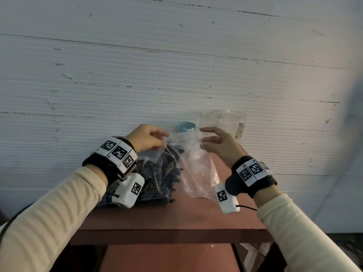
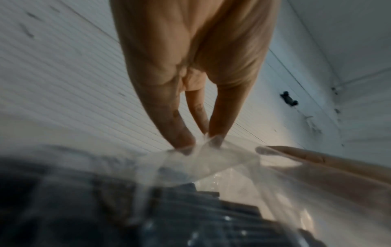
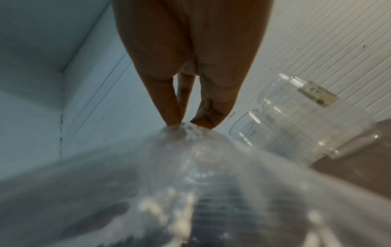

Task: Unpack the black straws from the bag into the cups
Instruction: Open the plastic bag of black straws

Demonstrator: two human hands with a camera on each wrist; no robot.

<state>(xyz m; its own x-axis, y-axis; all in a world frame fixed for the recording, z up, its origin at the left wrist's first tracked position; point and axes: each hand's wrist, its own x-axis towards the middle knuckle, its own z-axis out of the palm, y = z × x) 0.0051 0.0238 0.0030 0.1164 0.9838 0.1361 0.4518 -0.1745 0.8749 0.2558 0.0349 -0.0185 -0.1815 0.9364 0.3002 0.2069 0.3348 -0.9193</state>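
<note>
A clear plastic bag (image 1: 196, 169) full of black straws (image 1: 157, 177) lies on the red-brown table (image 1: 176, 218). My left hand (image 1: 164, 137) pinches the left side of the bag's mouth; the left wrist view shows its fingertips (image 2: 184, 142) closed on the film (image 2: 211, 160) above the straws (image 2: 190, 217). My right hand (image 1: 203, 138) pinches the right side of the mouth, its fingertips (image 3: 173, 123) meeting on the bag (image 3: 190, 158). Two clear glass cups (image 1: 211, 122) (image 1: 235, 122) stand empty behind the bag, against the wall.
A small light-blue cup (image 1: 186, 127) stands behind the bag, left of the glasses. The white ribbed wall (image 1: 176, 75) rises right behind the table. The table's front edge (image 1: 169, 232) is near me. Both glasses (image 3: 285, 120) show beside my right hand.
</note>
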